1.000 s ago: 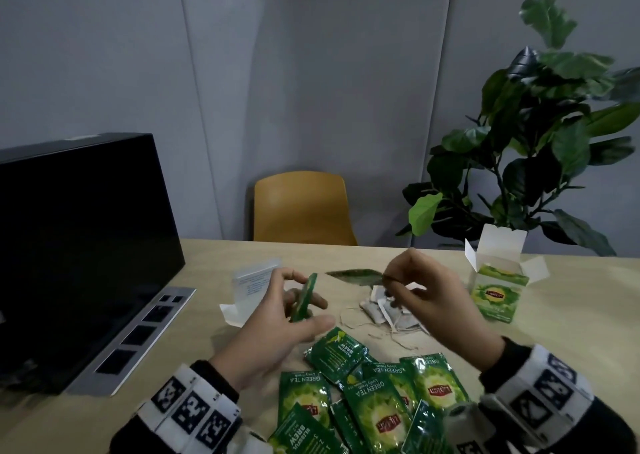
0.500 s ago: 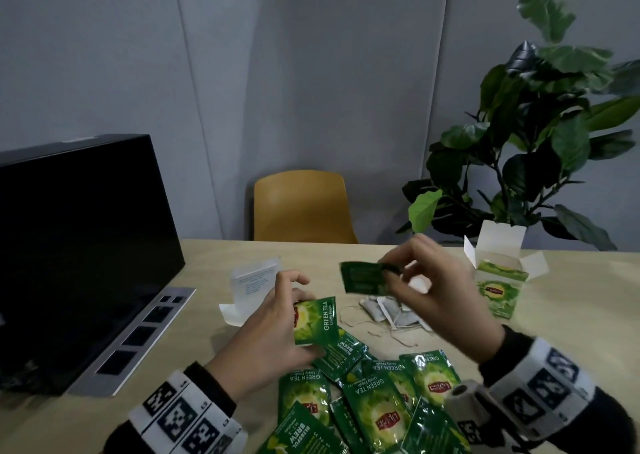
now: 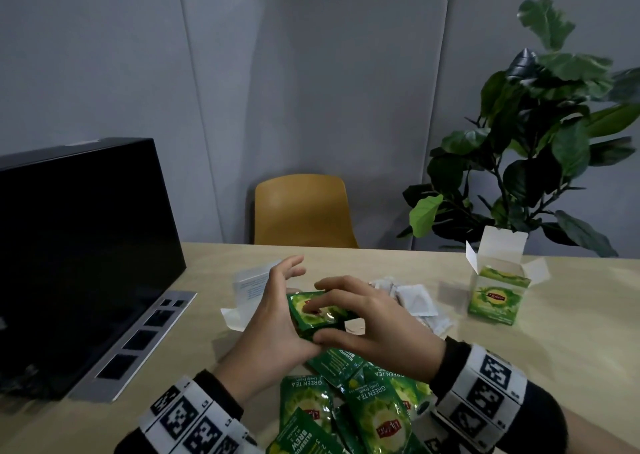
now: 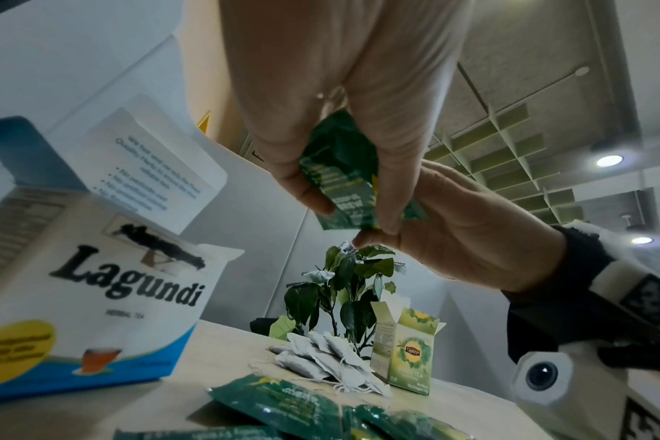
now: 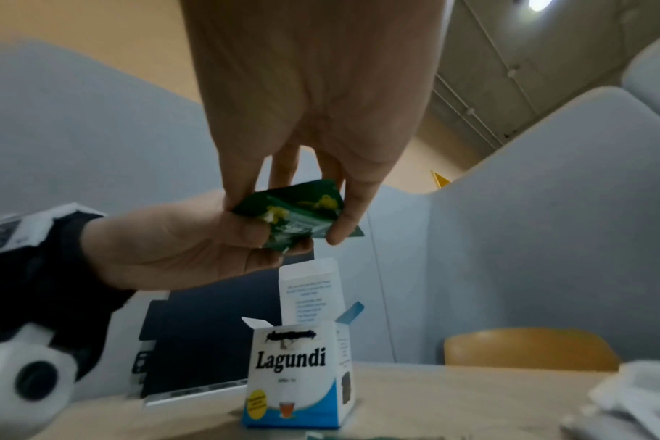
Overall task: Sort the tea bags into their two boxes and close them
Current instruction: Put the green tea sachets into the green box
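Observation:
My left hand [image 3: 272,318] and right hand [image 3: 377,318] meet above the table, both gripping a small stack of green tea sachets [image 3: 313,315]. The left wrist view shows my thumb and fingers [image 4: 388,208] pinching the sachets [image 4: 339,178]. My right fingers [image 5: 349,220] pinch the same sachets [image 5: 298,214]. Several more green sachets [image 3: 374,415] lie in a pile below my hands. White paper tea bags [image 3: 417,303] lie beyond my right hand. The open green Lipton box [image 3: 497,294] stands at the right. The open white Lagundi box [image 5: 298,375] stands behind my left hand.
A black laptop [image 3: 79,245] fills the table's left side. A yellow chair [image 3: 303,211] stands behind the far edge, and a leafy plant [image 3: 540,134] rises behind the Lipton box. Grey partition panels [image 3: 311,89] close off the back.
My right hand has brought its green sachet down and left onto the one in my left hand. Both hands have come together lower, over the pile.

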`<state>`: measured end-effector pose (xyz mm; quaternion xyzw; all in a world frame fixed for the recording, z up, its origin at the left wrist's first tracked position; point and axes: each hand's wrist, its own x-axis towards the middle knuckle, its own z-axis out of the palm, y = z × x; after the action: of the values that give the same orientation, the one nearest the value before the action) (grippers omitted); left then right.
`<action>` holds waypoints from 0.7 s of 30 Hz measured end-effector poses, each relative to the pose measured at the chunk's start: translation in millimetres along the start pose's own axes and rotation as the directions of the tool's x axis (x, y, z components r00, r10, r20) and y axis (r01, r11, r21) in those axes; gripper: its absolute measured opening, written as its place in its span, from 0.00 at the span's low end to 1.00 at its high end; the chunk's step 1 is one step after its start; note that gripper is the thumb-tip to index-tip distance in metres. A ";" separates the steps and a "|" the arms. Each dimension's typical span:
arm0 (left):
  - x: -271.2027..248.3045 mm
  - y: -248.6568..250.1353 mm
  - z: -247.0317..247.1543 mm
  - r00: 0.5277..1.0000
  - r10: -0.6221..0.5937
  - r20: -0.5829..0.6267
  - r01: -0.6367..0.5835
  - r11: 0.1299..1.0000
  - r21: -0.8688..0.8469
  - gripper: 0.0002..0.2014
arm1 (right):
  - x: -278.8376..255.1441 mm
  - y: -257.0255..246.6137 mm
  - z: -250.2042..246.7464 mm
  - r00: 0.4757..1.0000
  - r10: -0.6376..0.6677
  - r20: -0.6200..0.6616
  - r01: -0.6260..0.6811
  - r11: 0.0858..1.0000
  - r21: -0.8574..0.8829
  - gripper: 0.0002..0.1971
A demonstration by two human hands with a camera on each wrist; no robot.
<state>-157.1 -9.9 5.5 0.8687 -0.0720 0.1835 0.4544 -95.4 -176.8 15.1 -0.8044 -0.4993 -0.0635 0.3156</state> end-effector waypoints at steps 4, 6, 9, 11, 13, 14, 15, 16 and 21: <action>0.6 -1.4 -4.8 0.997 -0.043 0.063 0.054 0.981 -0.188 0.53 | -1.4 1.0 -4.1 0.999 -0.041 0.009 0.041 0.997 -0.065 0.18; 1.6 -3.7 -8.0 0.994 -0.054 0.094 0.086 0.923 -0.374 0.54 | -1.0 1.5 -5.3 0.997 -0.079 -0.007 0.078 0.991 -0.113 0.17; 4.5 -5.7 -11.0 0.991 -0.097 0.088 0.131 0.775 -0.618 0.45 | -0.1 2.0 -4.1 0.996 -0.093 -0.012 0.091 0.986 -0.138 0.17; 6.8 -7.3 -11.8 0.987 -0.138 0.084 0.157 0.693 -0.703 0.39 | 0.9 2.3 -3.1 0.996 -0.088 0.003 0.088 0.987 -0.133 0.18; 7.9 -8.8 -11.8 0.986 -0.153 0.073 0.159 0.683 -0.713 0.38 | 1.3 2.3 -2.3 0.998 -0.067 0.020 0.069 0.993 -0.093 0.18; 7.9 -9.1 -11.7 0.986 -0.154 0.059 0.151 0.701 -0.697 0.39 | 1.6 2.3 -2.0 0.998 -0.056 0.012 0.057 0.997 -0.050 0.18; 8.0 -9.4 -11.4 0.988 -0.151 0.045 0.141 0.722 -0.677 0.39 | 2.2 2.4 -1.7 0.999 -0.039 -0.010 0.039 0.999 0.012 0.17; 8.0 -9.9 -11.4 0.989 -0.143 0.035 0.130 0.742 -0.657 0.40 | 3.0 2.6 -1.6 0.999 -0.005 -0.042 0.009 0.996 0.093 0.17; 8.8 -9.6 -12.4 0.991 -0.108 0.073 0.130 0.837 -0.532 0.43 | 16.2 12.3 -8.1 0.946 0.312 0.087 -0.323 0.881 0.347 0.19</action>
<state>-149.3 6.1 8.0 0.7137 -0.0751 0.1103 0.6876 -75.3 -172.8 22.9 -0.8054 -0.3685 0.0921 0.4551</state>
